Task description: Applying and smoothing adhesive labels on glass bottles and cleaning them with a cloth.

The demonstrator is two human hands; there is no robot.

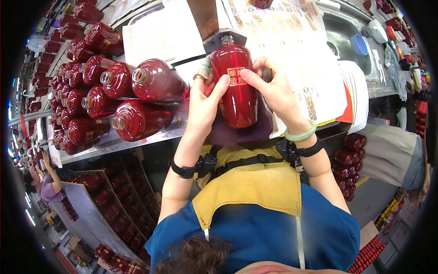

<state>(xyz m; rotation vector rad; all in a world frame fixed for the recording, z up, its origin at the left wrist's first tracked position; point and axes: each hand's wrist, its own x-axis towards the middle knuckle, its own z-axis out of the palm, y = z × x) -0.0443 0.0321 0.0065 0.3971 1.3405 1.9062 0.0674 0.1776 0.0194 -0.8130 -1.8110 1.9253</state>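
A glossy dark-red glass bottle [237, 107] lies on its back between my hands, its clear neck pointing away from me. On its front is a square gold-edged decal [237, 76]. My left hand [205, 102] grips the left side, thumb at the decal's left edge and fingers behind the glass, with a pale covering on one finger. My right hand [273, 89] holds the other side, thumb pressing the decal's right part and fingers curled. A dark purple cloth [264, 123] lies under the bottle. Beyond the neck sits a dark metal bracket [223, 37].
Many red bottles [157, 80] crowd the bench on my left. Printed decal sheets [292, 45] cover the right side, beside a metal sink [340, 32] with a blue cup [358, 44]. Racks of bottles [114, 201] stand below left. A co-worker [50, 189] is at far left.
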